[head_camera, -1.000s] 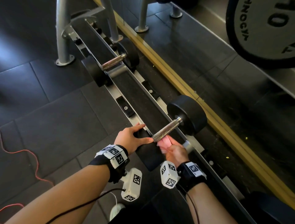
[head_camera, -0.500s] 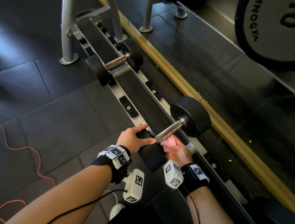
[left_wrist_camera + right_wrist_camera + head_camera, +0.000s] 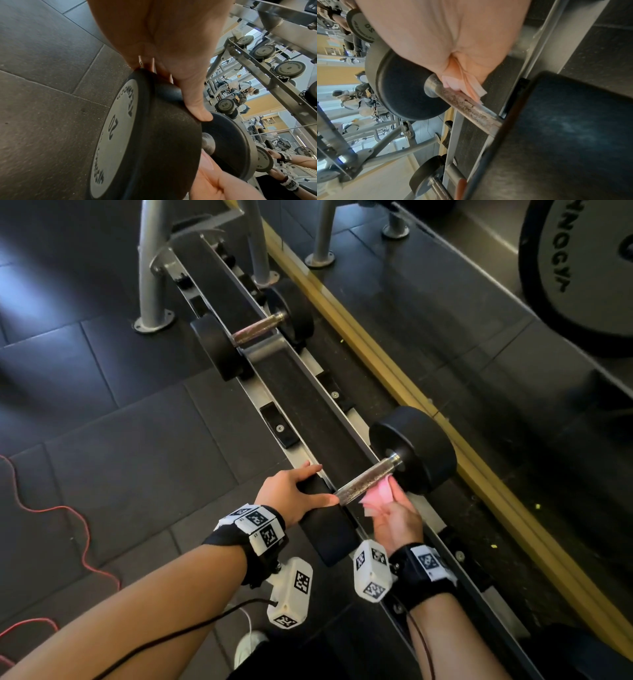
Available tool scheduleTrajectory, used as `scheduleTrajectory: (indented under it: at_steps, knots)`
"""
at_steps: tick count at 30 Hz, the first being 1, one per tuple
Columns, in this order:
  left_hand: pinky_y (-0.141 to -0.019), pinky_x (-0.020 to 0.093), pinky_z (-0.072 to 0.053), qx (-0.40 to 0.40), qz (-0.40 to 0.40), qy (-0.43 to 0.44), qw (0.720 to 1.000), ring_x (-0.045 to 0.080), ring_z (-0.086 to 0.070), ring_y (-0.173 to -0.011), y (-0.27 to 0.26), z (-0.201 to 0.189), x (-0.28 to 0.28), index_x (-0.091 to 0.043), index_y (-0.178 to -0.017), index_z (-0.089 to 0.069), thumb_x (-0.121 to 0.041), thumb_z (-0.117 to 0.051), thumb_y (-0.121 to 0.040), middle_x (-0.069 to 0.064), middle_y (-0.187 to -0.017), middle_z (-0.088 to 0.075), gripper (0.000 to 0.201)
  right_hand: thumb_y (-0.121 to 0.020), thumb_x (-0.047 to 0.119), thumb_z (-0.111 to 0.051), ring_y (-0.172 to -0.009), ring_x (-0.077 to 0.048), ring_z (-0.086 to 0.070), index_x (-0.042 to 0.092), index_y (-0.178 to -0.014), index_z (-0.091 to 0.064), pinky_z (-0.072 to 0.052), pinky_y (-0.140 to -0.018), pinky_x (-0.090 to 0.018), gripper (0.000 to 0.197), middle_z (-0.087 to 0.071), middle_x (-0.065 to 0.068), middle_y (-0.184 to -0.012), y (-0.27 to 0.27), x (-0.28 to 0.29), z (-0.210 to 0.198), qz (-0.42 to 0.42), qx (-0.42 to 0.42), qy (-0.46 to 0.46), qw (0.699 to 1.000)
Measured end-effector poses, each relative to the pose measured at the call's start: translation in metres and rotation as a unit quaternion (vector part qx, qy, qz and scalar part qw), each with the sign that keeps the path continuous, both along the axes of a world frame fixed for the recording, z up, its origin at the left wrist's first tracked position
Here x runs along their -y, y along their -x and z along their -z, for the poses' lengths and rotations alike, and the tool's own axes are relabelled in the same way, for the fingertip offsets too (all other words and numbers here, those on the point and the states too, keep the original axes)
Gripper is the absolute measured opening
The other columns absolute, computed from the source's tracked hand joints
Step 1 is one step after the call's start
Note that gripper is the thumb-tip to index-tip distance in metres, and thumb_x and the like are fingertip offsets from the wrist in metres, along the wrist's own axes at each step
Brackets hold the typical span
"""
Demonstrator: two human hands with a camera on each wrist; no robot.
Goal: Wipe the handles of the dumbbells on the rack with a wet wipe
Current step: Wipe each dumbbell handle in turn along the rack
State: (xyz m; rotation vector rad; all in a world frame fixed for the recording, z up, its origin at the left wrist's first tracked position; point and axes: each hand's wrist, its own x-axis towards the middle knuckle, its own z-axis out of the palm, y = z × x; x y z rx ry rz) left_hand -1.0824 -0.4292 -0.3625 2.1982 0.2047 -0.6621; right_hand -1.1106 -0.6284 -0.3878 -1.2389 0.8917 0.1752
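The near dumbbell lies across the rack (image 3: 274, 392), its knurled steel handle (image 3: 363, 483) between two black heads. My left hand (image 3: 327, 482) rests on the near head (image 3: 325, 525), thumb and fingers spread over its rim; in the left wrist view this head (image 3: 120, 142) is marked 20. My right hand (image 3: 390, 494) holds a folded pink wet wipe (image 3: 376, 495) against the handle's near side, close to the far head (image 3: 414, 446). The right wrist view shows the wipe (image 3: 462, 86) pressed on the handle (image 3: 471, 108) beside its collar. A second dumbbell (image 3: 255, 333) sits farther up the rack.
Grey rack legs (image 3: 150, 268) are bolted to the dark rubber floor at the back. A yellow strip (image 3: 394, 371) runs along the rack's right side below a mirror. A large weight plate (image 3: 579, 268) fills the upper right. A red cable (image 3: 68, 518) trails on the floor at left.
My right hand has slid the wipe along the handle from the near end toward the far head. The left hand has stayed on the near head.
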Motion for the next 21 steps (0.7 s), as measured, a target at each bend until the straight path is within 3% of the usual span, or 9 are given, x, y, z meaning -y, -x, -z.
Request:
scheduleTrajectory:
  at_steps: [5, 8, 11, 13, 14, 16, 18, 19, 21]
  knots:
    - [-0.108, 0.026, -0.037, 0.001, -0.005, 0.003, 1.000, 0.011, -0.044, -0.137, 0.003, -0.002, 0.001, -0.046, -0.140, -0.048, -0.056, -0.080, -0.071, -0.026, -0.153, -0.035, 0.077, -0.096, -0.004, -0.048, -0.089, -0.016, -0.073, 0.023, -0.105, -0.073, -0.058, -0.063, -0.022, 0.038, -0.072, -0.006, -0.105, -0.006, -0.004, -0.006, 0.042, 0.001, -0.049, 0.998]
    - [-0.109, 0.025, -0.035, -0.002, -0.001, 0.005, 1.000, 0.011, -0.044, -0.138, 0.003, -0.006, 0.001, -0.045, -0.141, -0.047, -0.054, -0.080, -0.072, -0.025, -0.154, -0.034, 0.077, -0.094, -0.007, -0.041, -0.091, -0.012, -0.067, 0.027, -0.107, -0.073, -0.055, -0.072, -0.021, 0.048, -0.065, 0.004, -0.112, 0.000, 0.005, -0.017, -0.059, 0.015, -0.002, 0.998]
    - [-0.110, 0.026, -0.034, -0.006, 0.005, 0.011, 1.000, 0.012, -0.042, -0.138, 0.003, -0.006, -0.001, -0.045, -0.142, -0.046, -0.054, -0.080, -0.072, -0.024, -0.155, -0.033, 0.078, -0.096, 0.008, -0.047, -0.095, 0.000, -0.056, 0.045, -0.112, -0.070, -0.046, -0.079, -0.015, 0.047, -0.052, 0.025, -0.110, -0.017, 0.019, -0.029, -0.204, 0.074, 0.135, 0.967]
    - [-0.109, 0.026, -0.035, -0.006, 0.007, 0.015, 1.000, 0.012, -0.042, -0.138, 0.004, -0.005, -0.001, -0.045, -0.143, -0.044, -0.055, -0.079, -0.072, -0.024, -0.155, -0.032, 0.079, -0.100, 0.015, -0.043, -0.091, 0.007, -0.055, 0.058, -0.128, -0.051, -0.045, -0.078, -0.009, 0.052, -0.047, 0.029, -0.105, -0.040, 0.025, -0.032, -0.347, 0.112, 0.272, 0.890]
    - [-0.110, 0.027, -0.035, -0.005, 0.007, 0.016, 1.000, 0.012, -0.042, -0.138, 0.004, -0.004, -0.002, -0.045, -0.143, -0.044, -0.055, -0.079, -0.072, -0.023, -0.155, -0.032, 0.080, -0.101, 0.014, -0.041, -0.094, 0.009, -0.054, 0.062, -0.133, -0.040, -0.043, -0.085, -0.010, 0.058, -0.049, 0.026, -0.107, -0.050, 0.026, -0.031, -0.416, 0.118, 0.340, 0.835]
    - [-0.111, 0.029, -0.036, -0.002, 0.006, 0.019, 1.000, 0.012, -0.042, -0.138, 0.004, -0.003, -0.002, -0.045, -0.143, -0.044, -0.055, -0.079, -0.072, -0.023, -0.155, -0.033, 0.080, -0.098, 0.002, -0.040, -0.122, 0.003, -0.044, 0.055, -0.141, -0.032, -0.029, -0.105, -0.020, 0.068, -0.047, 0.018, -0.134, -0.065, 0.026, -0.021, -0.531, 0.120, 0.428, 0.722]
    - [-0.111, 0.030, -0.036, 0.002, 0.004, 0.023, 1.000, 0.012, -0.043, -0.138, 0.005, -0.001, -0.002, -0.045, -0.143, -0.045, -0.055, -0.079, -0.072, -0.022, -0.155, -0.034, 0.079, -0.092, -0.009, -0.045, -0.140, -0.010, -0.034, 0.040, -0.146, -0.035, -0.021, -0.110, -0.024, 0.074, -0.038, 0.013, -0.151, -0.071, 0.028, -0.007, -0.602, 0.106, 0.478, 0.631]
    - [-0.111, 0.031, -0.037, 0.003, 0.003, 0.025, 1.000, 0.013, -0.043, -0.138, 0.005, -0.001, -0.002, -0.045, -0.143, -0.045, -0.055, -0.079, -0.073, -0.022, -0.155, -0.034, 0.079, -0.090, -0.011, -0.048, -0.141, -0.014, -0.036, 0.036, -0.149, -0.034, -0.024, -0.111, -0.026, 0.076, -0.041, 0.008, -0.151, -0.072, 0.030, -0.001, -0.613, 0.097, 0.491, 0.611]
    - [-0.111, 0.032, -0.037, 0.004, 0.001, 0.027, 1.000, 0.013, -0.043, -0.138, 0.005, 0.000, -0.001, -0.045, -0.142, -0.045, -0.054, -0.079, -0.073, -0.022, -0.155, -0.034, 0.078, -0.090, -0.008, -0.052, -0.134, -0.017, -0.045, 0.033, -0.150, -0.031, -0.035, -0.109, -0.030, 0.076, -0.050, 0.003, -0.142, -0.067, 0.031, 0.006, -0.595, 0.111, 0.499, 0.619]
